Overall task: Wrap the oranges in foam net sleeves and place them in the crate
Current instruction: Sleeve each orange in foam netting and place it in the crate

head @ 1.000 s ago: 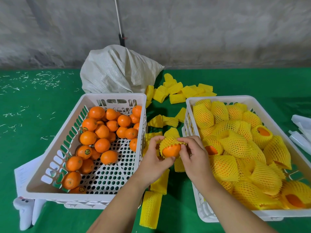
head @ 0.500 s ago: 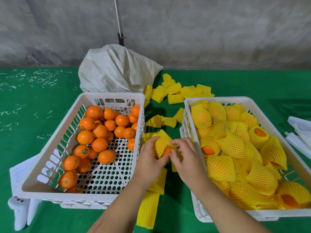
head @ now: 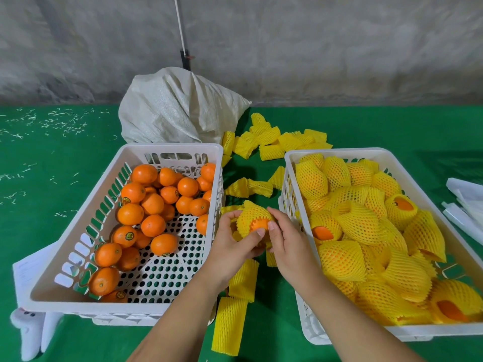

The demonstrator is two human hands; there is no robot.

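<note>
Between the two crates, my left hand [head: 232, 244] and my right hand [head: 287, 244] both grip one orange [head: 258, 225] with a yellow foam net sleeve [head: 252, 214] pulled over most of it; its near end shows bare. The left white crate [head: 86, 212] holds several bare oranges [head: 153, 205]. The right white crate [head: 292, 158] is piled with several sleeved oranges [head: 360, 223]. Loose yellow sleeves [head: 271, 142] lie on the green table behind and between the crates, and some more sleeves [head: 230, 322] lie under my left forearm.
A white woven sack [head: 177, 113] stands behind the left crate against the grey wall. White plastic pieces [head: 465, 202] lie at the right edge. White paper and cloth [head: 26, 273] stick out from under the left crate. A thin pole [head: 183, 37] leans on the wall.
The sleeve has been worked further over the orange, then the orange's near end shows again. My hands stay together between the crates, shifting only slightly.
</note>
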